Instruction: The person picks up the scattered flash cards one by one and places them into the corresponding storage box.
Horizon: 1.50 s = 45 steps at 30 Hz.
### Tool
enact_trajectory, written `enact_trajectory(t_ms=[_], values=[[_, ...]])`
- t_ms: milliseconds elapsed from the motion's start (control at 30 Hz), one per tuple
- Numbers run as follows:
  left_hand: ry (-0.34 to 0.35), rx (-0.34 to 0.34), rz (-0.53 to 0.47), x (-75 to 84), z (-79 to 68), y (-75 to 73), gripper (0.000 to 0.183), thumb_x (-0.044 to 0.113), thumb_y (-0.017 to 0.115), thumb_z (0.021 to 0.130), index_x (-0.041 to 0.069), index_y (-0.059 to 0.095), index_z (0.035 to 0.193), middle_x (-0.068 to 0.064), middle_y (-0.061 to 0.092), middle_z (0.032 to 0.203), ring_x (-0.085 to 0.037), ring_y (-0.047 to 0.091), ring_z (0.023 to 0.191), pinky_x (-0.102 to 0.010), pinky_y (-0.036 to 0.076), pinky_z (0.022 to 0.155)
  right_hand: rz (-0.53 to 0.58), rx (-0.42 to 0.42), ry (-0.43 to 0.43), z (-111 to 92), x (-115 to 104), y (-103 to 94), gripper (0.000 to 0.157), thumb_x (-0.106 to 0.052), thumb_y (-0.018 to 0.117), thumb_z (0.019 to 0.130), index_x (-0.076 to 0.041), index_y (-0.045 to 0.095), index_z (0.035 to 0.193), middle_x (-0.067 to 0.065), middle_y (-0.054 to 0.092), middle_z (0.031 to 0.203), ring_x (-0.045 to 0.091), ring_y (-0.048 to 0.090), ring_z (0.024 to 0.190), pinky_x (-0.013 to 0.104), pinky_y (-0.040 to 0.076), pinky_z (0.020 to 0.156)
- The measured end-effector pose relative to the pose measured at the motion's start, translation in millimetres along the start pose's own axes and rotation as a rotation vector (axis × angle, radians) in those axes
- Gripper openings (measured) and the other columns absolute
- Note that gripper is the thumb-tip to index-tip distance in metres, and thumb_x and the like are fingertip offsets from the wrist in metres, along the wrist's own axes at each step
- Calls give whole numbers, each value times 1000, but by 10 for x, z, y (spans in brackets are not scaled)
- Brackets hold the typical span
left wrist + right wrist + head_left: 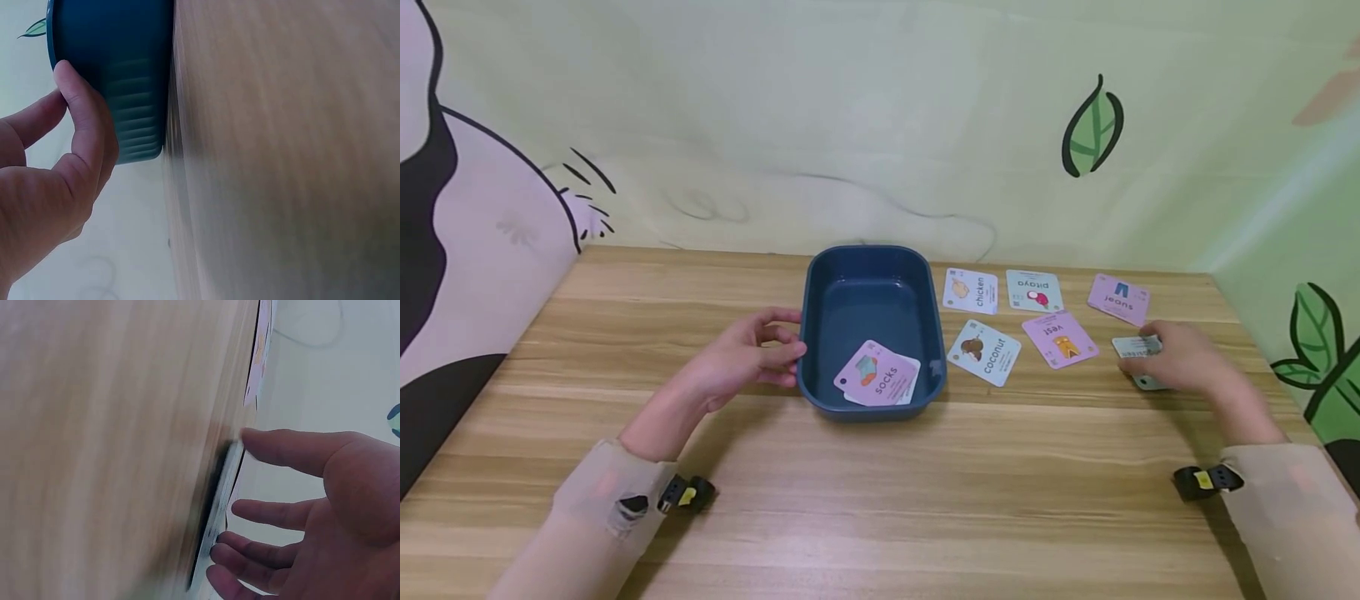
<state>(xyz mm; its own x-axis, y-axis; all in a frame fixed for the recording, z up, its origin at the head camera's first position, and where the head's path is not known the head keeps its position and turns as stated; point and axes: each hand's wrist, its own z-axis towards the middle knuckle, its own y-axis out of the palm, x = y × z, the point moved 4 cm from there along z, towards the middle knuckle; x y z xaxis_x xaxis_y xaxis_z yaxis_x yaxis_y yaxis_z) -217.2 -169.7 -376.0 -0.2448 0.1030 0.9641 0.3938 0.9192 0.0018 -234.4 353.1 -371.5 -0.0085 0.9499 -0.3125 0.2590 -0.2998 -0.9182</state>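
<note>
A dark blue rectangular bin (815,333) stands on the table, with a purple socks card (880,375) lying over a paler card inside it. My left hand (748,358) touches the bin's left side near the rim with thumb and fingertips. Over at the right, my right hand (1180,358) holds a pale word card (1131,348) by its edges, between thumb and fingers. In the right wrist view, the card (219,512) shows edge-on with a dark shadow beside it. The hand hides most of its face.
Between bin and right hand lie a chicken card (970,291), a pitaya card (1034,291), a coconut card (985,352) and a purple vest card (1061,339). A purple card with blue trousers (1118,298) lies beyond the right hand. A printed curtain (880,108) hangs behind the table.
</note>
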Motion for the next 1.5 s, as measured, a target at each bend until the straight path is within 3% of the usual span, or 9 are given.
enact_trajectory(t_ms=[333,667,933,1100,1267,1500], values=[[5,1,8,13,5,0,52,4,60,95,-1,35,140,-21,49,111,-23,61,80,-36,58,74,-7,1,12,-14,48,-50,68,-26,65,88,24,39,126,42,47,116,44,49,94,58,44,79],[2,-3,11,15,5,-9,53,4,60,94,-1,35,140,-21,49,111,-23,61,81,-36,58,75,-5,-34,52,-23,46,-53,83,-29,70,84,26,30,131,45,42,119,46,48,95,59,44,81],[-4,-2,15,11,7,-21,53,5,61,94,0,35,140,-21,49,111,-23,61,81,-36,58,75,34,-34,38,-19,59,-32,86,-34,76,80,24,35,129,40,49,115,38,51,88,43,47,69],[-4,0,10,5,8,-22,53,5,60,94,0,35,140,-20,50,110,-23,61,81,-35,58,74,61,-38,58,-31,74,-23,85,-37,75,81,21,36,130,41,47,116,40,52,90,43,49,67],[2,-5,7,5,7,-19,53,4,60,94,-1,34,140,-21,50,110,-23,61,81,-35,58,74,87,-31,66,-48,90,-17,75,-33,74,82,18,40,125,40,47,113,40,53,88,38,50,63],[-4,-9,16,11,0,-9,53,4,61,94,-1,35,140,-21,49,111,-23,61,81,-36,58,75,144,-44,15,-96,82,-44,35,-15,64,89,10,52,112,30,54,105,37,53,88,33,48,63]])
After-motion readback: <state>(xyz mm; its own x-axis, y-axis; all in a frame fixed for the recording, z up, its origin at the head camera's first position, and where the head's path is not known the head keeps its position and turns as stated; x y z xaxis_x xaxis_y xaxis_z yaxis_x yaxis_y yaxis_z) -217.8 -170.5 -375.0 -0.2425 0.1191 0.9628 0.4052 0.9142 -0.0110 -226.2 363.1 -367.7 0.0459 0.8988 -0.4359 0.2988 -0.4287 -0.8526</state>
